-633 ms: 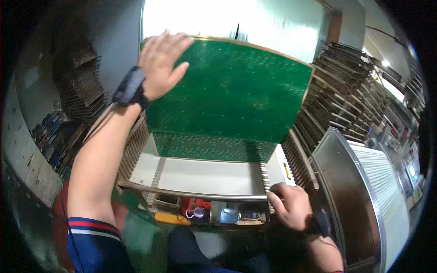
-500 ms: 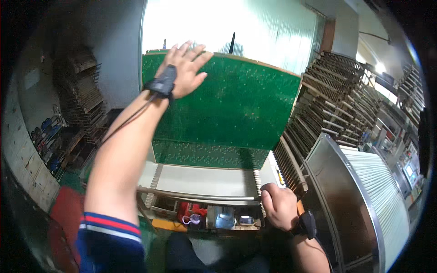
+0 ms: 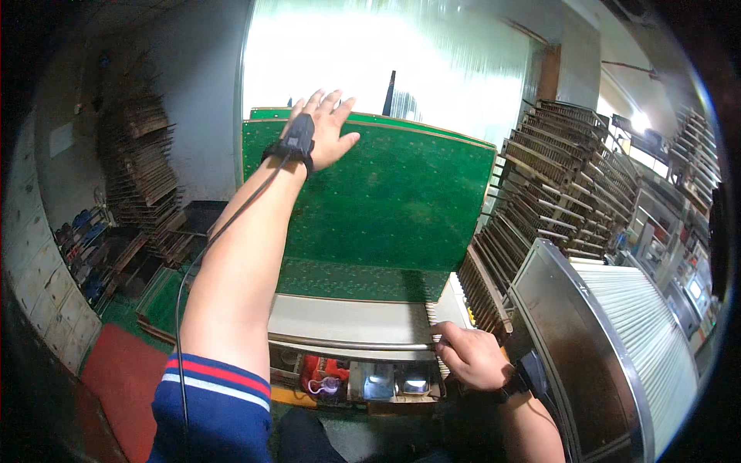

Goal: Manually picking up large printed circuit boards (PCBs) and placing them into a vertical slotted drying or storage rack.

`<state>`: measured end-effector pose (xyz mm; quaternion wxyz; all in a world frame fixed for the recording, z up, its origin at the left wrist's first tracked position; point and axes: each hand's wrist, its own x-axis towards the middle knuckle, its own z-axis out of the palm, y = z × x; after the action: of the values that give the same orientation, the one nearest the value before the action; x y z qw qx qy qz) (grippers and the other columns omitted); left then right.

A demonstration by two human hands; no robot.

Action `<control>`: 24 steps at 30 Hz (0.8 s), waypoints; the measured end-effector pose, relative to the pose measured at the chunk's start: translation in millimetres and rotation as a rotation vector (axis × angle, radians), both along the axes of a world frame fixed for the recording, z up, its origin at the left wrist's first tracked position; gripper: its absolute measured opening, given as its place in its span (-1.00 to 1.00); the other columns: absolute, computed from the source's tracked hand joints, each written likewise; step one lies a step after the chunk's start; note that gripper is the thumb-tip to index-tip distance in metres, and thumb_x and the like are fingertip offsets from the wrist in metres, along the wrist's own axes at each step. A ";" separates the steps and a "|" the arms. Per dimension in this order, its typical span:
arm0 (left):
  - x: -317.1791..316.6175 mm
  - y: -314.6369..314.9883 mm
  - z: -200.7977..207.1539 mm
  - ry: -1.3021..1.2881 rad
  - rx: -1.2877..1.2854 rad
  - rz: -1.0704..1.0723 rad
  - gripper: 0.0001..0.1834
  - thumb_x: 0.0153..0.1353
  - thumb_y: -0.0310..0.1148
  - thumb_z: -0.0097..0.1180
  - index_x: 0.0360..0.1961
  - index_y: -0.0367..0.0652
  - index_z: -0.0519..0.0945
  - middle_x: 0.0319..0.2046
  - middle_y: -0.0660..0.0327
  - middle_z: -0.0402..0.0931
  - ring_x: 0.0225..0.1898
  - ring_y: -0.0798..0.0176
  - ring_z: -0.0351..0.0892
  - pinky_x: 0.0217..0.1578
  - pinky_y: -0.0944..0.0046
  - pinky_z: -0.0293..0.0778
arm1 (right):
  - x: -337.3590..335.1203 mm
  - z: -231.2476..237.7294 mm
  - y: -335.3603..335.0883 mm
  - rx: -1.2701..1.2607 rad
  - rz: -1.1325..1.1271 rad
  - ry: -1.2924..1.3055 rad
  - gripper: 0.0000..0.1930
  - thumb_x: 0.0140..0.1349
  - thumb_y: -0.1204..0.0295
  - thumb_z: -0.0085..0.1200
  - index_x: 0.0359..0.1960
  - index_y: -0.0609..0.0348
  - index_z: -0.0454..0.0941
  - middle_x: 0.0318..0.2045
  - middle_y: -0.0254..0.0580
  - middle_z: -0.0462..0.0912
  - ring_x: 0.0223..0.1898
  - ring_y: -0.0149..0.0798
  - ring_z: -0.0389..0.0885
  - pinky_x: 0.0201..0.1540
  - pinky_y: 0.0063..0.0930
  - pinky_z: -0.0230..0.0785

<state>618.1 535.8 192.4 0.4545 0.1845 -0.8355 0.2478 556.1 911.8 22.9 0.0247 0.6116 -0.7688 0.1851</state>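
Observation:
A large green panel [image 3: 386, 204] with a thin brown rim stands upright in a rack, small pale specks across its face. My left hand [image 3: 328, 139] lies at the panel's top edge, fingers spread and stretched past it; a black band is round the wrist. Behind it shows the upper edge of a second green panel [image 3: 432, 133]. My right hand [image 3: 472, 359] is curled at the right end of the rack's metal rod [image 3: 355, 345], beside the toothed side strip [image 3: 432, 315]. Its fingertips are partly hidden.
Several wire racks [image 3: 563, 170] are stacked at the right, behind a metal-framed rack with pale slats [image 3: 617, 293]. Below the rod is a shelf with a red item [image 3: 312, 366] and small boxes [image 3: 380, 382]. More racks [image 3: 143, 154] stand far left, above a red mat [image 3: 123, 386].
The front green panel has tipped or moved nearer, so a second panel's edge now shows behind it. My left hand has moved slightly right and lower with it. My right hand stays at the rod's end.

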 end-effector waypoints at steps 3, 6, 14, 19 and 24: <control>1.1 -7.7 3.9 -0.164 0.152 -0.007 -0.31 0.25 0.08 -0.03 0.34 0.00 0.27 0.33 0.03 0.21 0.37 -0.01 0.14 0.36 -0.06 0.04 | 3.1 2.3 0.9 -0.029 0.000 -0.028 -0.71 0.29 0.29 -0.08 -0.03 0.16 0.39 -0.32 0.08 0.62 -0.23 0.16 0.60 -0.17 -0.02 0.43; 7.6 -5.2 13.2 -0.161 0.186 -0.021 -0.34 0.25 0.10 -0.03 0.27 -0.05 0.36 0.23 0.00 0.34 0.28 -0.02 0.28 0.29 -0.04 0.16 | 2.5 0.0 1.4 -0.069 0.015 -0.033 -0.69 0.29 0.25 -0.04 -0.03 0.15 0.41 -0.29 0.05 0.63 -0.21 0.13 0.61 -0.16 -0.06 0.45; 11.7 -12.4 -4.3 -0.112 0.122 -0.021 -0.38 0.20 0.08 0.05 0.17 -0.10 0.44 0.08 -0.02 0.47 0.15 -0.05 0.41 0.18 -0.03 0.27 | -5.8 -12.2 4.0 -0.145 0.009 0.017 -0.73 0.29 0.22 0.00 -0.17 0.15 0.54 -0.33 -0.02 0.63 -0.25 0.07 0.62 -0.19 -0.14 0.47; 11.9 -20.9 1.3 -0.292 0.365 -0.002 -0.36 0.19 0.03 0.09 0.19 -0.13 0.41 0.10 -0.06 0.45 0.17 -0.09 0.40 0.19 -0.04 0.27 | -7.1 -9.4 2.5 -0.173 0.063 -0.016 -0.74 0.29 0.27 -0.03 -0.09 0.12 0.54 -0.27 -0.02 0.66 -0.20 0.05 0.63 -0.14 -0.15 0.48; 16.7 -15.0 -4.0 -0.243 0.252 -0.034 -0.28 0.16 0.03 0.12 0.22 -0.23 0.37 0.13 -0.12 0.42 0.19 -0.11 0.39 0.22 -0.04 0.27 | -3.5 -7.5 3.4 -0.158 0.047 0.001 -0.72 0.28 0.25 -0.02 -0.07 0.11 0.53 -0.27 -0.02 0.66 -0.19 0.05 0.63 -0.12 -0.15 0.48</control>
<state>634.7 520.7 188.5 0.3275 0.1947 -0.9117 0.1539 552.6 915.1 15.4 0.0691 0.6259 -0.7371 0.2453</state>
